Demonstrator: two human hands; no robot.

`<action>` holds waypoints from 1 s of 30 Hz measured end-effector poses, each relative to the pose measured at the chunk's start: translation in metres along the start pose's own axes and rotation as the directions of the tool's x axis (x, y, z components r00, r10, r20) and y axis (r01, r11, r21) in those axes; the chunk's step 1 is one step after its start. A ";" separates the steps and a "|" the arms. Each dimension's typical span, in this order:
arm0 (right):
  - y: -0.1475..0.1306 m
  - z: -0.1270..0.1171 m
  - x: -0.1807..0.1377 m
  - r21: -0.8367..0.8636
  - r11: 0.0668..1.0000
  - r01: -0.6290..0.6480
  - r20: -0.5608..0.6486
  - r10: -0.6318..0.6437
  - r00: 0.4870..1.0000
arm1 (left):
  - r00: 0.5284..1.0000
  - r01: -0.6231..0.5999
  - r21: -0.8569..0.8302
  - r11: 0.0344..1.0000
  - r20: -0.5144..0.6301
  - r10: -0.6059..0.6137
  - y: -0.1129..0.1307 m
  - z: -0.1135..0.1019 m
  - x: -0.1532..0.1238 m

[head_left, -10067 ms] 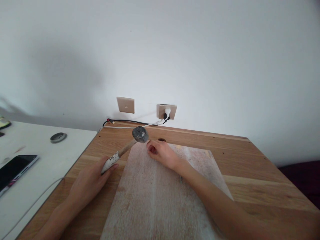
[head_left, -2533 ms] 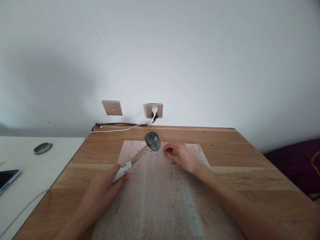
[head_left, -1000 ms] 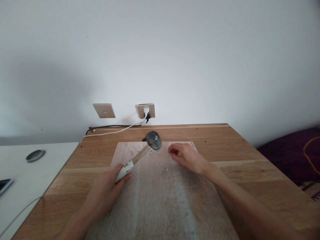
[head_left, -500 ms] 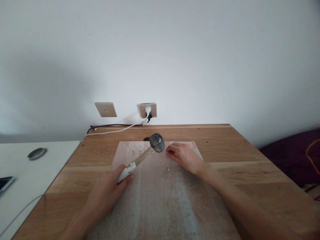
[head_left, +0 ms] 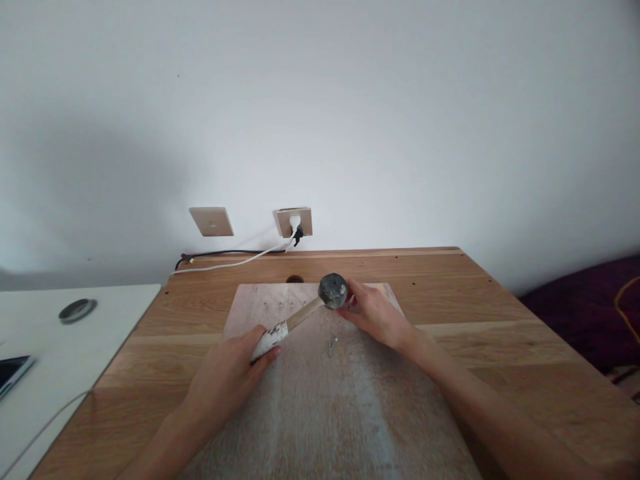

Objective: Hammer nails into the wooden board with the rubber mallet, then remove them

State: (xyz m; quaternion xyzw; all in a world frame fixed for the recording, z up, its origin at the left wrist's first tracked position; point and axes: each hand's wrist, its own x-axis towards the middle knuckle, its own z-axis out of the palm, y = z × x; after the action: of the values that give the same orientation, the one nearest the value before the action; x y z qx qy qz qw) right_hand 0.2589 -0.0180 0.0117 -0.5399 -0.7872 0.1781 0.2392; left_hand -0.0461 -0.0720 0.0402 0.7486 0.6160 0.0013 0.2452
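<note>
My left hand (head_left: 240, 367) is closed around the white-wrapped end of a rubber mallet (head_left: 300, 315). Its wooden handle slants up to the right, and the black head covers part of my right hand (head_left: 374, 310). The right fingers are pinched together low over the far part of a worn wooden board (head_left: 310, 400); whatever lies between their tips is hidden behind the mallet head. To their left, several small nails (head_left: 281, 305) stand in a row in the board. A few loose nails (head_left: 333, 345) lie in front of my right hand.
Beneath the board is a wooden table (head_left: 500, 347) against a white wall. A socket (head_left: 295, 221) with plugs feeds cables (head_left: 235, 261) along the table's back left edge. On the left, a white table (head_left: 55, 360) carries a roll of tape (head_left: 77, 310) and a dark-screened device (head_left: 14, 373).
The mallet has moved to the right with my left hand, and its head now overlaps my right fingertips. My right hand stays pinched in nearly the same place.
</note>
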 end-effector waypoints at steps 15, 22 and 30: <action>-0.015 -0.011 -0.031 0.016 0.970 0.241 0.131 -0.241 0.962 | 1.000 -0.003 0.007 1.000 0.018 0.003 0.002 0.005 0.002; -0.022 -0.011 -0.032 0.041 0.946 0.321 0.294 -0.318 0.901 | 1.000 -0.012 -0.036 0.999 0.009 0.012 -0.005 0.009 0.004; 0.016 -0.038 -0.014 0.017 0.991 0.134 0.108 -0.136 0.985 | 1.000 -0.013 -0.099 0.995 -0.024 0.011 -0.010 0.012 0.006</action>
State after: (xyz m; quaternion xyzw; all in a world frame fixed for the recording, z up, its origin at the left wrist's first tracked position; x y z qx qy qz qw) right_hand 0.2974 -0.0248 0.0314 -0.4736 -0.8329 0.1945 0.2100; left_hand -0.0504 -0.0702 0.0239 0.7391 0.6135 0.0423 0.2749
